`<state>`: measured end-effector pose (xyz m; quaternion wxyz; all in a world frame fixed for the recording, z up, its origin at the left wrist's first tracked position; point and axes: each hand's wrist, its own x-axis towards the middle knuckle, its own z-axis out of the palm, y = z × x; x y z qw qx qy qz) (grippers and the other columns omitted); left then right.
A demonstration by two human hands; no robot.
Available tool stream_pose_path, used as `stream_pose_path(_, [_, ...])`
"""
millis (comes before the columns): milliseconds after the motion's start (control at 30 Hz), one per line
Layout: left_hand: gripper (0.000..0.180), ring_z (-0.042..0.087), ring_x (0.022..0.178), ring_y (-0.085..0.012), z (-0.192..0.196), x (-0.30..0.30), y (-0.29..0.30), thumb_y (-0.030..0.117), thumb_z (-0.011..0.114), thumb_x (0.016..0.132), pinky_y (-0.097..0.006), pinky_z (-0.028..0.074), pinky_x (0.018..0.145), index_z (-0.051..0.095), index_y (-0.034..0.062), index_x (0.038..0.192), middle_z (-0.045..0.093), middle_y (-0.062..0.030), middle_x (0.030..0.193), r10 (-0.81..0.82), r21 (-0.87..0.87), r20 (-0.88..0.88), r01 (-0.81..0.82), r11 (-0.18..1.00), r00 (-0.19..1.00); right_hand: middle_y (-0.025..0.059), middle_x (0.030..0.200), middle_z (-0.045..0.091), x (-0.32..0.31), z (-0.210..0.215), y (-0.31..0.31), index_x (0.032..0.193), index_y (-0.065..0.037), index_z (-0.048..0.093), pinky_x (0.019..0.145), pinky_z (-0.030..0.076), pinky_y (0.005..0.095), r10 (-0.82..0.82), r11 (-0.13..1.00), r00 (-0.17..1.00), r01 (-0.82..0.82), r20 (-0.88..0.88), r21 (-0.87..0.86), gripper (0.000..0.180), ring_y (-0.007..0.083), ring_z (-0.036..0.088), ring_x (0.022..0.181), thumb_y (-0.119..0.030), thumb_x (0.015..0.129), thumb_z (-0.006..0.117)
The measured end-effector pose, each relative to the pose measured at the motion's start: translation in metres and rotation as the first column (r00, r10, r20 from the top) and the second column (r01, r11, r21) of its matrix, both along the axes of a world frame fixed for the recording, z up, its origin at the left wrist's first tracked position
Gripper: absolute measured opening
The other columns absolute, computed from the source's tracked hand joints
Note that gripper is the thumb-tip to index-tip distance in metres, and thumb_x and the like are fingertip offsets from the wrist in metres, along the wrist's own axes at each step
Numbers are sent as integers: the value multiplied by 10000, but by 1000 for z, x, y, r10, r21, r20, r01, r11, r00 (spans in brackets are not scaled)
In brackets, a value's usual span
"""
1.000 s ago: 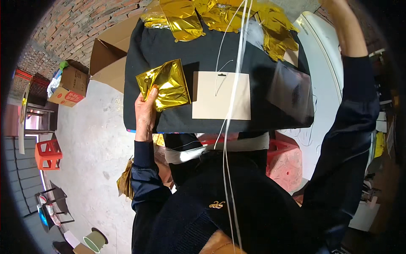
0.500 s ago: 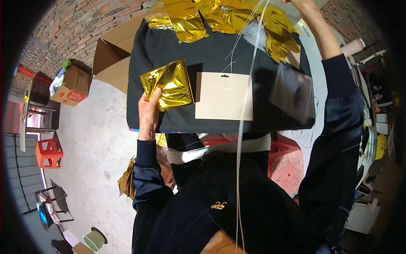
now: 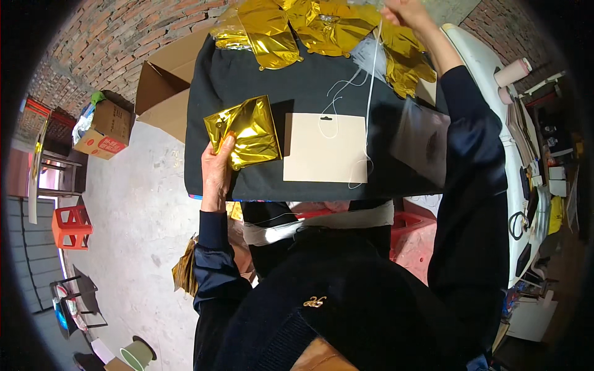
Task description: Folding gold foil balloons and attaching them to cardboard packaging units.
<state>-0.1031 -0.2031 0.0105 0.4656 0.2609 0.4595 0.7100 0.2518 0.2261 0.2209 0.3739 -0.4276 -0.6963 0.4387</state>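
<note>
My left hand grips a folded gold foil balloon by its lower left, thumb on top, over the left part of a black cloth-covered surface. At the far right, my right hand is raised with closed fingers, pinching thin white string that hangs down to a beige card. The card lies flat, with a small dark hanging slot near its top edge. A loop of string rests across it. To its right lies a clear plastic bag, partly behind my right arm.
Several gold foil balloons lie along the far edge. An open cardboard box stands left of the surface, with another box beyond. Red stools stand on the floor. Pink rolls sit on a white surface at right.
My right hand has come inward and lower, bringing the string down so its end now rests on the card's right side. My left hand keeps the foil balloon nearly in place.
</note>
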Motion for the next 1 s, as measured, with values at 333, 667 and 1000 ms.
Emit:
stream_pose_path(333, [312, 659, 1028, -133, 12, 5, -5, 119, 723, 979, -296, 527, 946, 653, -1, 1259, 708, -58, 1171, -12, 20, 78, 11, 1000, 997, 45, 769, 700, -8, 102, -273, 1014, -64, 677, 529, 490, 214, 528, 814, 837, -547, 144, 195, 283, 95, 647, 615, -343, 1028, 633])
stream_pose_path(667, [285, 680, 1025, -146, 9, 4, -2, 138, 674, 1014, -318, 553, 927, 643, 17, 1270, 707, -57, 1189, -51, 38, 44, 50, 998, 998, 19, 760, 666, 32, 34, -213, 992, -43, 633, 564, 484, 210, 312, 937, 823, -348, 475, -12, 188, 83, 611, 606, -219, 1050, 603])
stream_pose_path(1000, [289, 665, 1039, -133, 11, 3, -6, 121, 707, 991, -297, 535, 940, 660, -4, 1248, 712, -61, 1174, -27, 20, 55, 26, 999, 998, 75, 748, 675, -1, -75, -267, 977, -74, 638, 630, 503, 316, 941, 337, 328, -928, 82, -161, 109, 177, 672, 694, -161, 989, 574])
